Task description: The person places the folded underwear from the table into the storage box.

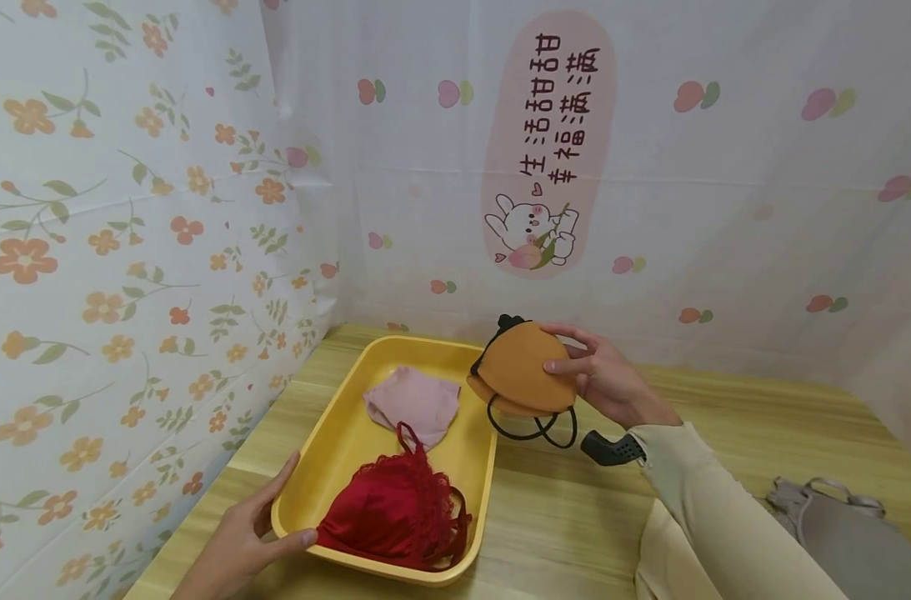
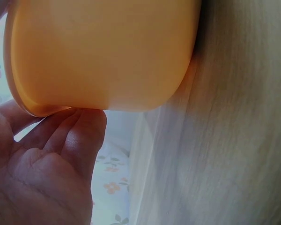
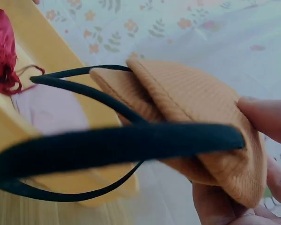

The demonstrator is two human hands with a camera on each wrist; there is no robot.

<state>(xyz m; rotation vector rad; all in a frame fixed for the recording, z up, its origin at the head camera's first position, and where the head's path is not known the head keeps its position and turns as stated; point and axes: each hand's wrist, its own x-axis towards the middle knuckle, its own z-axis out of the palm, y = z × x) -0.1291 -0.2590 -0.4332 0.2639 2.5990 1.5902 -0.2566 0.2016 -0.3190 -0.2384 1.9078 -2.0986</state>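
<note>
Above the right rim of a yellow tray, my right hand pinches a folded orange bra between thumb and fingers. Its black straps hang in loops, and the ribbed cups lie one against the other in the right wrist view. My left hand grips the tray's near left corner, thumb at the rim and fingers along the outer wall. Inside the tray, a red lace-trimmed bra lies at the near end. Folded pink underwear lies flat towards the far end.
A grey bra lies on the wooden table at the right, partly beyond the frame. Flower-printed cloth hangs along the left side, and another printed sheet closes off the back.
</note>
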